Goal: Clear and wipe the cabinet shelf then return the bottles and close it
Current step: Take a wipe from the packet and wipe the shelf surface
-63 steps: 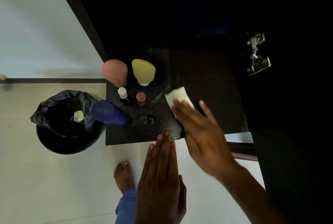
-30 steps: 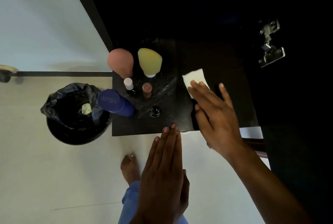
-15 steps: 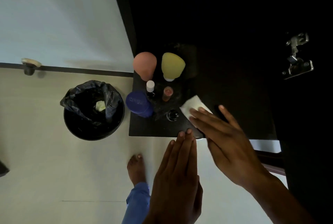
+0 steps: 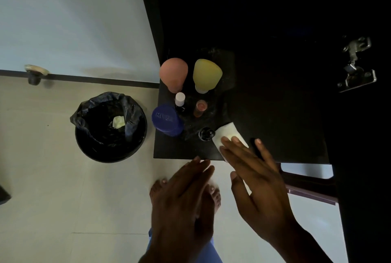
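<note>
A black cabinet shelf [image 4: 281,133] lies below me. On its left part stand a pink bottle [image 4: 174,73], a yellow bottle [image 4: 207,74], a blue jar [image 4: 166,119], a small white-capped bottle [image 4: 180,99], a small reddish bottle [image 4: 200,107] and a small black-capped bottle [image 4: 206,133]. My right hand [image 4: 254,180] lies flat, its fingertips pressing a white tissue [image 4: 227,133] onto the shelf by the front edge. My left hand [image 4: 184,203] hovers flat just in front of the shelf edge, fingers together, holding nothing.
A black bin [image 4: 111,127] with a bag and a crumpled tissue inside stands on the pale floor left of the shelf. A metal hinge [image 4: 356,65] sits on the dark cabinet side at right. My bare feet [image 4: 186,190] are below the hands.
My right hand has slid the tissue left and toward the shelf's front edge, close to the black-capped bottle. The left hand has stayed near the edge.
</note>
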